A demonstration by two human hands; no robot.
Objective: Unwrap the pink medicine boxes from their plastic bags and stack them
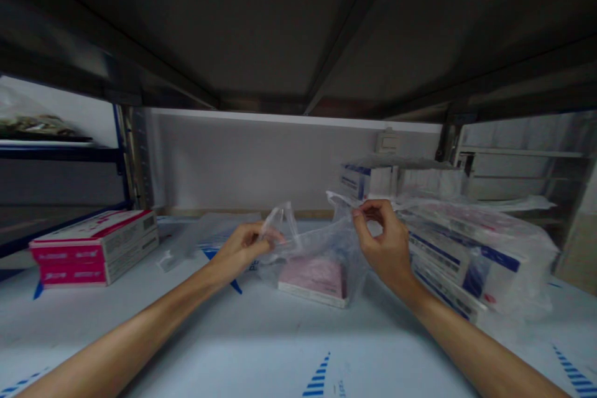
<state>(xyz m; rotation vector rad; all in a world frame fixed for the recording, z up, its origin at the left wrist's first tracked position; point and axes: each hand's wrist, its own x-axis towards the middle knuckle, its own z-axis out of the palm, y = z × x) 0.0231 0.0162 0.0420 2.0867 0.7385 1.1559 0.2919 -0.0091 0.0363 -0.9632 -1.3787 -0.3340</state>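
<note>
A thin clear plastic bag (321, 239) is stretched between my two hands. At its left edge, below a handle loop, my left hand (249, 242) pinches the film between thumb and fingers. My right hand (383, 236) grips the bag's other edge, thumb and forefinger pressed together in a ring. A flat pink and white box (313, 278) rests on the shelf surface, seen through the film, between and below my hands. The bag's lower part is too faint to trace fully.
Pink and white boxes (93, 249) are stacked on the left. Another clear bag (186, 236) lies flat behind my left hand. To the right, bagged white and blue boxes (480, 261) stand close to my right forearm. A dark upper shelf (280, 25) hangs low overhead.
</note>
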